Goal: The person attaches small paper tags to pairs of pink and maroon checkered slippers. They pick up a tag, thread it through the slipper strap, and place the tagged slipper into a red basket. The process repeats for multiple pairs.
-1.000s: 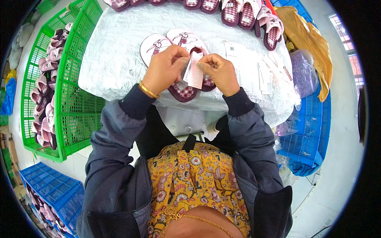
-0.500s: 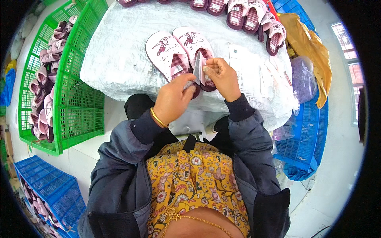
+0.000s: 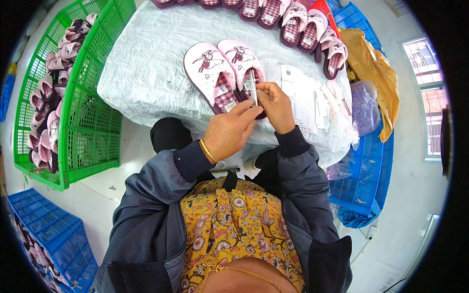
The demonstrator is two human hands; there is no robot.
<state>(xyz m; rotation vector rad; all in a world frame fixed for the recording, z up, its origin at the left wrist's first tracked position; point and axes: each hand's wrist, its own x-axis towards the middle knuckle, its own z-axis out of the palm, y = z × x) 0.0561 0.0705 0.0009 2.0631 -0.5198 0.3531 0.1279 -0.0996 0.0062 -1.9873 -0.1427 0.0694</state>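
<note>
A pair of pink slippers with a dark printed picture and checked lining lies on the wrapped table: the left slipper (image 3: pixel 205 63) and the right slipper (image 3: pixel 239 54). A thin white tag (image 3: pixel 253 88) stands on edge over the right slipper's opening. My right hand (image 3: pixel 276 108) pinches it from the right between thumb and fingers. My left hand (image 3: pixel 231 131), a gold bangle at its wrist, is closed with its fingertips at the tag's lower end. The fingertips partly hide the tag and the slippers' heels.
The table (image 3: pixel 146 63) is covered in pale plastic. More slippers (image 3: pixel 293 24) line its far edge. Printed papers (image 3: pixel 298 100) lie right of my hands. A green crate (image 3: pixel 93 102) of slippers stands left, a blue crate (image 3: pixel 53 234) below it. Blue crates (image 3: pixel 359 171) stand at right.
My left hand has moved right, and its fingers have closed at the tag's lower end. My right hand has shifted slightly down. The tag now looks narrower, seen more edge-on.
</note>
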